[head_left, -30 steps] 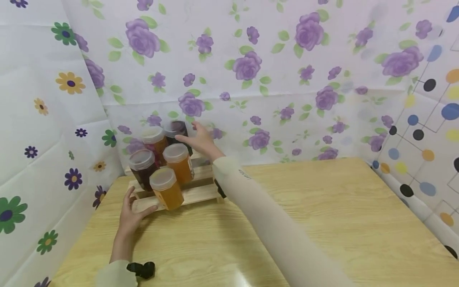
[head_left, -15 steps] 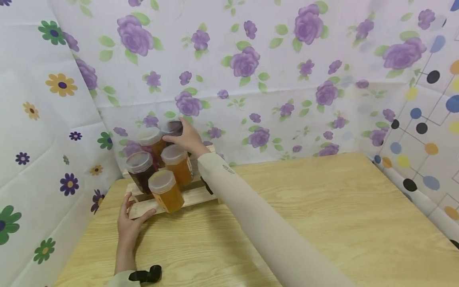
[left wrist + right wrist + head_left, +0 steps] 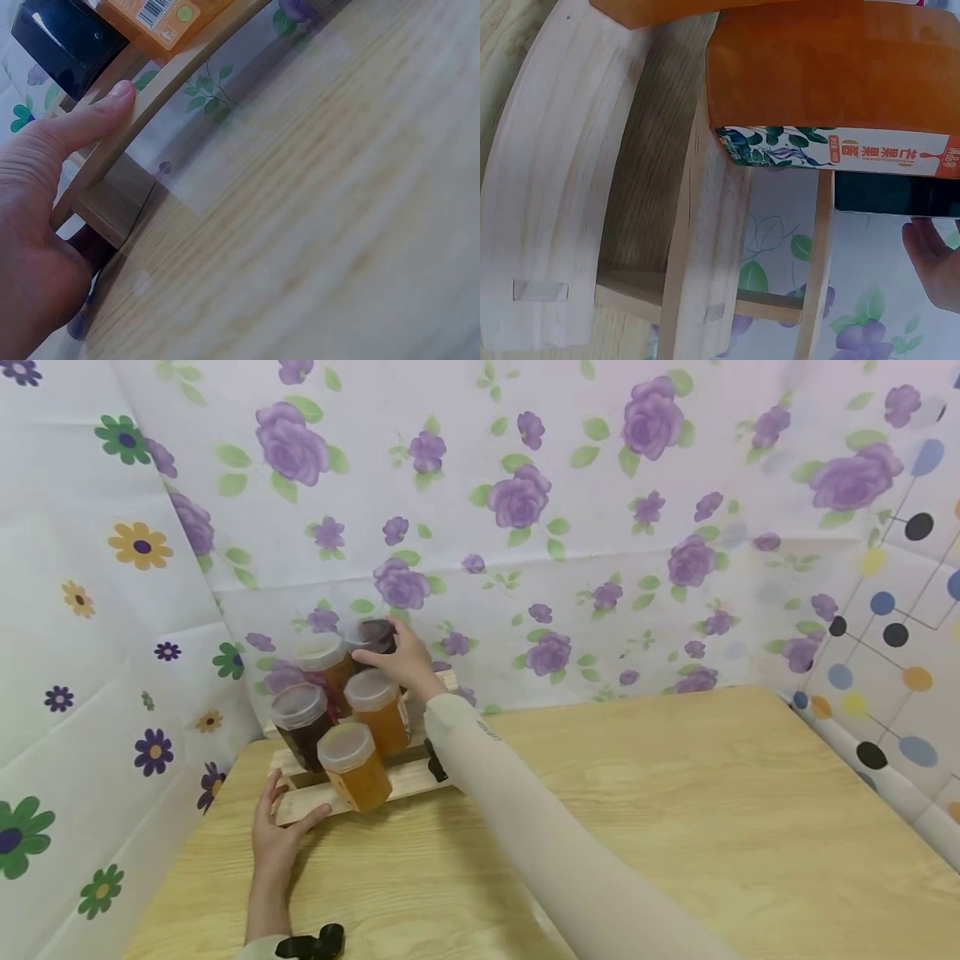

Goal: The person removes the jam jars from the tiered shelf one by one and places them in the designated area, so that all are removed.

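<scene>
A stepped wooden rack (image 3: 420, 778) at the table's left holds several jars with pale lids. My right hand (image 3: 407, 662) reaches over and holds a dark jar (image 3: 365, 633) at the back right of the rack, thumb in front, fingers on its right side. In the right wrist view, fingertips touch the dark jar's (image 3: 885, 193) lower side. My left hand (image 3: 277, 839) grips the rack's front left corner; its thumb lies along the front slat (image 3: 176, 82). Nearby stand a front amber jar (image 3: 362, 781), a second amber jar (image 3: 388, 724) and a dark left jar (image 3: 306, 739).
Behind the dark left jar stands another amber jar (image 3: 333, 670) with a reddish label. Flower-printed cloth (image 3: 517, 610) rises close behind the rack, and another patterned cloth (image 3: 150, 693) borders the left side. The wooden table (image 3: 637, 777) stretches to the right.
My right hand was spread beside the dark back jar a second ago; it has moved left and closed round it. The left hand keeps its place on the rack.
</scene>
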### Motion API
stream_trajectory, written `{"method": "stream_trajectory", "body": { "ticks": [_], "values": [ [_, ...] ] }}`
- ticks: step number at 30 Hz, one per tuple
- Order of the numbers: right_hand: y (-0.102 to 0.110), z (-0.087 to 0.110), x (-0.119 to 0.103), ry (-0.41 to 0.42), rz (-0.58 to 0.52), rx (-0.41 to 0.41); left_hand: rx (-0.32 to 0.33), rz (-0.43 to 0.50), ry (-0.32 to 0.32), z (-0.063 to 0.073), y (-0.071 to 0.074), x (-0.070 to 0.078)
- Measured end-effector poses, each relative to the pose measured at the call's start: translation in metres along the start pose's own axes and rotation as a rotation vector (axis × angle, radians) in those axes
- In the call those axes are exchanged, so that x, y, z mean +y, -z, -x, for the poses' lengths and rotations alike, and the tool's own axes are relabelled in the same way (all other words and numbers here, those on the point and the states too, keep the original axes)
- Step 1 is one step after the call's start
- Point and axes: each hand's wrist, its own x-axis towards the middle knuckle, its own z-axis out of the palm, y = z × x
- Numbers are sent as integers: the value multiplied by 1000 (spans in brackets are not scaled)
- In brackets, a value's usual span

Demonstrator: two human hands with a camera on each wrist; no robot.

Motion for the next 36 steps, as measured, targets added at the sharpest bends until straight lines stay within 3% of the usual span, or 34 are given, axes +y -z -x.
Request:
{"method": "stream_trajectory", "body": {
  "ticks": [7,13,16,27,31,36],
  "values": [
    [-3,-3,3,-13,-60,26,2,-13,10,1,2,-2],
    [15,-15,4,57,12,92,-6,-5,17,0,0,-1],
    [31,-16,5,70,26,129,-8,-4,15,0,-1,-1],
    [104,1,-1,61,-109,169,-18,-35,35,1,3,-3],
    [135,15,10,15,-117,217,-14,-33,64,3,4,-3],
    [171,37,41,-29,-127,305,-28,-28,71,0,3,-3]
  ]
}}
